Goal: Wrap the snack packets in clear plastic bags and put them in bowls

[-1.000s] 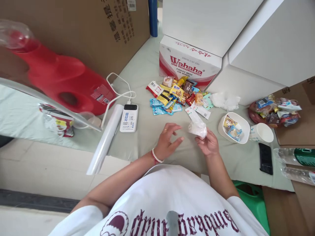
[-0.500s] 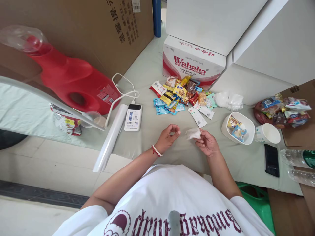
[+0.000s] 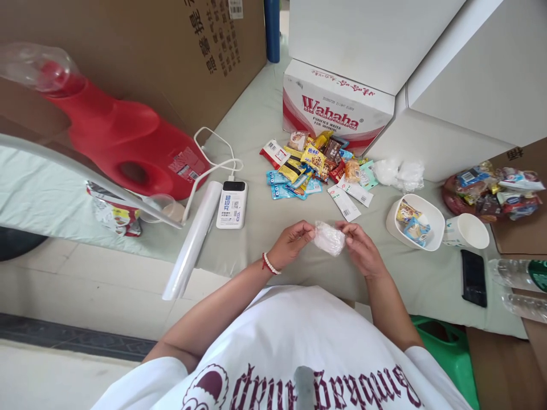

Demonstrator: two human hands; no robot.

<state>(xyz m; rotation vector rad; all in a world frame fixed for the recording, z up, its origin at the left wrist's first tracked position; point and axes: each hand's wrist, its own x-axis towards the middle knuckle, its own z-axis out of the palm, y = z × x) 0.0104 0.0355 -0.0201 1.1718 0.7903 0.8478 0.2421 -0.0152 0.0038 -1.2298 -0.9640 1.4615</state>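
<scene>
Between my two hands is a small white item in clear crinkled plastic wrap, close in front of my shirt. My left hand, with a beaded bracelet at the wrist, pinches its left edge. On the opposite side my right hand grips the upper right corner with thumb and fingers. What lies inside the wrap cannot be made out. Just beyond the hands lie white paper packets and a heap of wrapped snacks. Similar white plastic-wrapped bundles rest to the right of the heap.
A white bowl with snack packets, a paper cup and a phone stand at right, near a full snack basket. A power bank, a film roll and a red jug are left. A Wahaha carton stands behind.
My left hand has come to the wrapped item and now pinches its left edge. The item has been spread flatter between both hands; before, only my right hand held it.
</scene>
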